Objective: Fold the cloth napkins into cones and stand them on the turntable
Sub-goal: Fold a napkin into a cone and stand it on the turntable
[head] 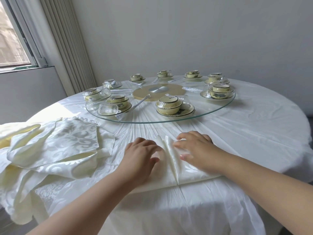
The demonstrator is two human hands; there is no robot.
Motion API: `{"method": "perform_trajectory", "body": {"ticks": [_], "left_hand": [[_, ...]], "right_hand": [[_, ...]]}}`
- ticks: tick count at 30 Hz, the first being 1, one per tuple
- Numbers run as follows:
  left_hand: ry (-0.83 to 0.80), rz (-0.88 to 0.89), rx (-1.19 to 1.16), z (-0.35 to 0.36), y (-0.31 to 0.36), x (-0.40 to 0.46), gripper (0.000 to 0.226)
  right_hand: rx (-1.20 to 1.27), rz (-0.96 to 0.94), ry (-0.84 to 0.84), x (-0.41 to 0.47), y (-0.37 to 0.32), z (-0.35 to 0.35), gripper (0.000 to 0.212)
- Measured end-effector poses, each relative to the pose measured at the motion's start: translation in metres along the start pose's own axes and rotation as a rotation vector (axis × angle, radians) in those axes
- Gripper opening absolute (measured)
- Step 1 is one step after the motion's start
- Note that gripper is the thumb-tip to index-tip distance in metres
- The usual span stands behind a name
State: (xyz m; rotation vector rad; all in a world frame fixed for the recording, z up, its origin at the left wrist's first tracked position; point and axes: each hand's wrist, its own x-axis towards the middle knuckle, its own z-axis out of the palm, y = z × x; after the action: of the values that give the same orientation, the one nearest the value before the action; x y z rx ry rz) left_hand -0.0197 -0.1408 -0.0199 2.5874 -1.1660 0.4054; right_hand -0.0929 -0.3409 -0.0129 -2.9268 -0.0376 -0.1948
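both forearms reach forward from the bottom corners and meet over a folded cream napkin (174, 164) lying on the white tablecloth (237, 129). the left hand (141, 157) lies palm down on the napkin's left half, fingers straight and close together, tips pointing forward and a little to the right, thumb tucked toward the centre crease; it presses flat and grips nothing. the right hand (197, 147) lies on the right half, wrist angled in from the right, fingers pointing left toward the other hand. its fingers are gently bent over the cloth edge near the centre, and the thumb lies apart, nearer the body (whether the fingertips pinch the fold or only press it, i cannot tell). between the two hands the napkin's two folded edges meet in a straight seam that runs from a small raised peak just beyond the fingertips to the near edge below the wrists.

to the left of the left hand, close by, a loose heap of patterned cream napkins (55, 146) spreads over the table and hangs off its near-left side. beyond both hands sits the glass turntable (220, 108), carrying wrapped sets of yellow bowls and saucers (170, 106) around its rim and a pale disc at its middle. no folded cone stands on it.
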Motion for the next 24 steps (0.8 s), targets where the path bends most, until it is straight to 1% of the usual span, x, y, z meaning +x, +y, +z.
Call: {"method": "perform_trajectory", "body": {"ticks": [1, 2, 4, 5, 7, 9, 12, 14, 16, 17, 20, 21, 22, 24], "left_hand": [[-0.034, 0.046, 0.001, 0.003, 0.000, 0.000, 0.027], [-0.072, 0.080, 0.019, 0.005, 0.000, 0.000, 0.036], [-0.120, 0.117, 0.052, 0.008, -0.001, -0.002, 0.062], [-0.131, 0.117, 0.048, 0.008, 0.000, -0.004, 0.069], [-0.167, 0.111, 0.039, 0.008, 0.000, -0.005, 0.075], [-0.228, 0.092, 0.042, 0.007, 0.002, -0.005, 0.074], [-0.316, 0.046, 0.064, 0.007, 0.005, -0.005, 0.058], [-0.346, 0.036, 0.088, 0.007, 0.008, -0.005, 0.052], [-0.362, 0.041, 0.109, 0.007, 0.010, -0.005, 0.051], [-0.369, 0.044, 0.120, 0.007, 0.010, -0.005, 0.051], [-0.390, 0.056, 0.152, 0.007, 0.010, -0.003, 0.051], [-0.389, 0.064, 0.165, 0.006, 0.011, -0.003, 0.052], [-0.386, 0.070, 0.175, 0.006, 0.011, -0.003, 0.052], [-0.379, 0.076, 0.181, 0.005, 0.012, -0.003, 0.052]], "right_hand": [[-0.014, -0.032, -0.035, 0.000, -0.001, 0.001, 0.042], [-0.030, -0.048, -0.071, 0.001, -0.001, 0.002, 0.041], [-0.058, -0.051, -0.143, 0.000, -0.002, 0.003, 0.043], [-0.061, -0.048, -0.177, 0.000, -0.001, 0.003, 0.045], [-0.056, -0.042, -0.230, -0.001, -0.002, 0.004, 0.048], [-0.059, -0.035, -0.261, -0.001, -0.002, 0.006, 0.050], [-0.080, -0.038, -0.267, -0.002, -0.003, 0.008, 0.052], [-0.053, -0.043, -0.264, 0.000, -0.004, 0.007, 0.049], [0.010, -0.013, -0.264, 0.007, -0.004, 0.004, 0.046], [0.096, 0.019, -0.273, 0.012, -0.003, 0.001, 0.044], [0.562, 0.118, -0.313, 0.024, 0.001, -0.008, 0.031], [0.575, 0.106, -0.304, 0.029, 0.004, -0.011, 0.025], [0.511, 0.092, -0.274, 0.037, 0.006, -0.013, 0.024], [0.318, 0.068, -0.184, 0.055, 0.009, -0.017, 0.028]]}}
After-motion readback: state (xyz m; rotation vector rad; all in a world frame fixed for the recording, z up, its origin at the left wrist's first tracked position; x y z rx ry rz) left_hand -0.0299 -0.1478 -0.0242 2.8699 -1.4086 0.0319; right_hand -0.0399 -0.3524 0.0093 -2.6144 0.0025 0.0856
